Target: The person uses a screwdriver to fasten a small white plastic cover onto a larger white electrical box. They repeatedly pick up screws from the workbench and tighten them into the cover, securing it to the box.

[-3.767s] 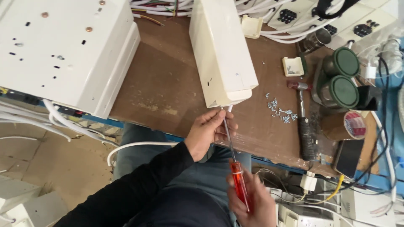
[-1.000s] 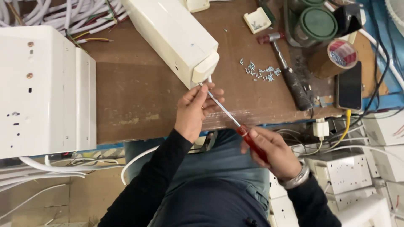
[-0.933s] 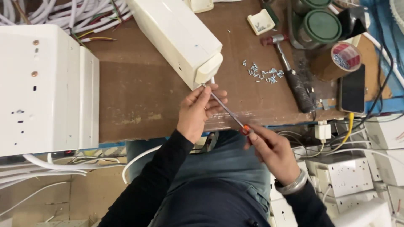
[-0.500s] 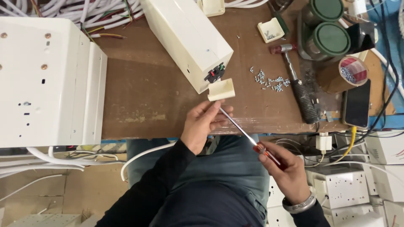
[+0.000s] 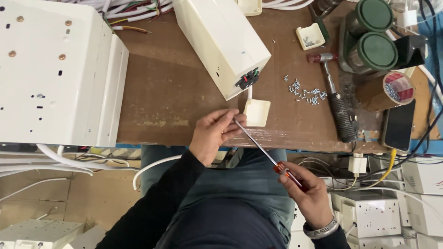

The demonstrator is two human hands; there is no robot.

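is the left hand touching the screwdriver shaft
Touching. The head view shows the left hand fingertips pinching the screwdriver shaft near its tip.

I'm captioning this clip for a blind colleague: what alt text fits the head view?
Seen from above, a right hand holds a red-handled screwdriver, its tip at the left hand, beside a small cream cover below an opened cream box on a brown bench.

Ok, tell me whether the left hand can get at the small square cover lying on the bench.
Probably yes: the left hand sits just left of the cream square cover, nothing between them, though its fingers pinch the screwdriver tip.
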